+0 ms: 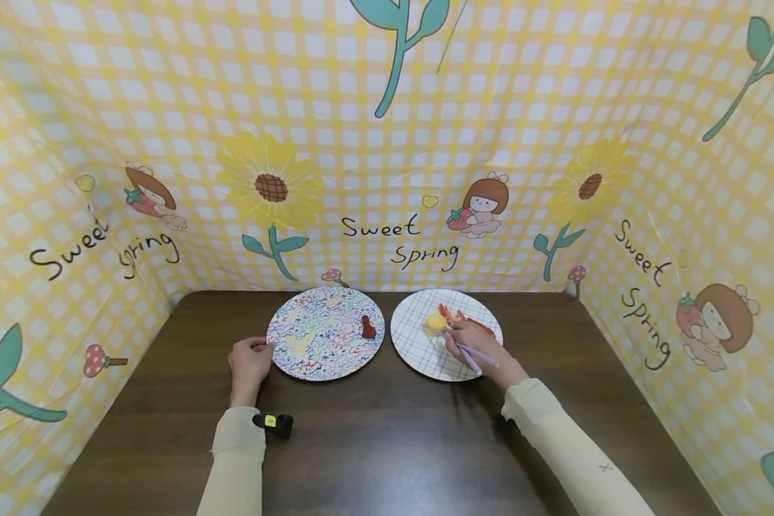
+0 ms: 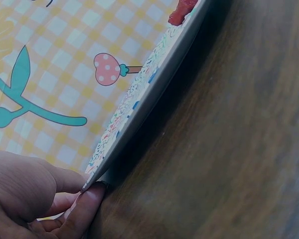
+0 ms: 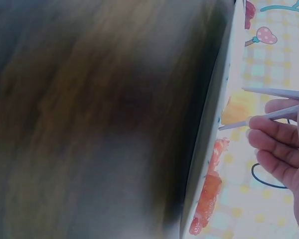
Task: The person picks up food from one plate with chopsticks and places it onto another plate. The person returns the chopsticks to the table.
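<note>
My left hand [image 1: 250, 364] pinches the left rim of a round plate [image 1: 322, 344] with a multicoloured squiggle pattern; in the left wrist view its thumb and fingers [image 2: 84, 209] meet on that edge. A dark red food piece [image 1: 368, 327] lies on this plate's right side. Over the white grid-patterned plate [image 1: 419, 355], my right hand [image 1: 480, 347] holds a pair of pale purple chopsticks [image 1: 469, 360]. The chopstick tips are spread at a round yellow food piece [image 1: 435, 322]; contact is unclear. Reddish-orange, shrimp-like food [image 3: 209, 194] lies beside it.
Both plates stand side by side near the back of a dark brown wooden table [image 1: 387, 444]. A yellow checked cloth [image 1: 387, 158] with flower and doll prints encloses the back and sides. A black wrist strap device [image 1: 282, 426] sits on the left sleeve.
</note>
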The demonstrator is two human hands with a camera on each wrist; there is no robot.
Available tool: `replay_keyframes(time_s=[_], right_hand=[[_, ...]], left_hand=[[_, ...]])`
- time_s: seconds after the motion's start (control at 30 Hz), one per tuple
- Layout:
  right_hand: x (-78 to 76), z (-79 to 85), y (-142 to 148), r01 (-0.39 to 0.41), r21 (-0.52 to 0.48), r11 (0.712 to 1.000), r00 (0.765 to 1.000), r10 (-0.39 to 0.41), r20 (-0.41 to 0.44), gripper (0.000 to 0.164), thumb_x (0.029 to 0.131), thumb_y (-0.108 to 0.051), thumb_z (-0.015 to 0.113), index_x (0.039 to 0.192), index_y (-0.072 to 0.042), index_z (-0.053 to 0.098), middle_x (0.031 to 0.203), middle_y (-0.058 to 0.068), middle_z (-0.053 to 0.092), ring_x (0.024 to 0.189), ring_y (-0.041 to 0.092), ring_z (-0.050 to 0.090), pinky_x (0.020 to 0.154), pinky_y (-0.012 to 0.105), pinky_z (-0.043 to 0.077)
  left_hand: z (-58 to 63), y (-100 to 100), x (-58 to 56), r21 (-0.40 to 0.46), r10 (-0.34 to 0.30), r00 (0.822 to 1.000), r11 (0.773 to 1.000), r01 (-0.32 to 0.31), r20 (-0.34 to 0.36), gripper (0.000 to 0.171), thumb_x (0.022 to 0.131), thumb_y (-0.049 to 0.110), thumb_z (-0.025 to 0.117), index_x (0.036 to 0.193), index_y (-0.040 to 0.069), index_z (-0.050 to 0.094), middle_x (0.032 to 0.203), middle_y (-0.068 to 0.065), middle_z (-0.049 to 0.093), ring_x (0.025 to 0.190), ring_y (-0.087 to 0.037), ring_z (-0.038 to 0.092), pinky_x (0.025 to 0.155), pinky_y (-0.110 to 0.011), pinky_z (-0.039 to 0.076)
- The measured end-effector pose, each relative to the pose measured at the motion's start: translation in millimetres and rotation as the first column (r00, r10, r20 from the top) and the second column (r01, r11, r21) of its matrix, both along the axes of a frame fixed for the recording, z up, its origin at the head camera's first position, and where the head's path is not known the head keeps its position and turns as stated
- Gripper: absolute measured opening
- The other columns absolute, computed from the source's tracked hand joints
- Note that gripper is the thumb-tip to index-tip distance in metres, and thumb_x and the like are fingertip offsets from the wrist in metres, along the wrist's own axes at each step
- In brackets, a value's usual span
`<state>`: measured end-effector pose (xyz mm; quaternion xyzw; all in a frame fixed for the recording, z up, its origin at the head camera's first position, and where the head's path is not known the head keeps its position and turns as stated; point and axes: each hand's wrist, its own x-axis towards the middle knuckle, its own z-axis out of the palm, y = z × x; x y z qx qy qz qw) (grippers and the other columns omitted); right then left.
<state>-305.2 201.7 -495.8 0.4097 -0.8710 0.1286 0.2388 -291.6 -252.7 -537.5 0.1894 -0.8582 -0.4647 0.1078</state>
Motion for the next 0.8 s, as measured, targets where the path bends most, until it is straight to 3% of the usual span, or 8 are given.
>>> replay_keyframes(time_s=[0.1,0.4,0.8], right_hand=[[-1.0,-2.6,2.2,-0.002,0.023,1.000,0.999,0.003,-0.049,0.023,0.088,0.002,0.063,0.067,-0.006,0.060,0.073,0.010,0.067,0.062,0.022,0.062,0.060,0.036,0.053],[-2.9,-8.2,7.1,-0.016,0.061,0.998,0.996,0.022,-0.088,0.019,0.087,-0.003,0.064,0.069,-0.006,0.063,0.072,0.003,0.060,0.067,0.019,0.056,0.067,0.037,0.052],[-5.5,-5.1,5.7,-0.027,0.082,0.996,0.987,0.040,-0.158,0.015,0.089,-0.007,0.064,0.075,-0.004,0.068,0.077,0.005,0.064,0.071,0.021,0.062,0.081,0.041,0.057]], left_hand=[[0.3,0.0,0.3,-0.001,-0.003,1.000,1.000,0.003,0.004,0.033,0.099,0.019,0.063,0.117,-0.008,0.069,0.112,-0.028,0.070,0.100,-0.037,0.064,0.074,-0.036,0.048],[-0.2,0.0,0.7,0.004,-0.004,1.000,1.000,0.004,0.002,0.033,0.099,0.019,0.063,0.117,-0.008,0.068,0.111,-0.028,0.070,0.101,-0.038,0.064,0.080,-0.043,0.050],[-0.4,1.8,-0.7,-0.009,0.007,1.000,1.000,-0.007,-0.008,0.032,0.098,0.019,0.063,0.115,-0.008,0.069,0.110,-0.028,0.070,0.102,-0.039,0.063,0.083,-0.048,0.049]])
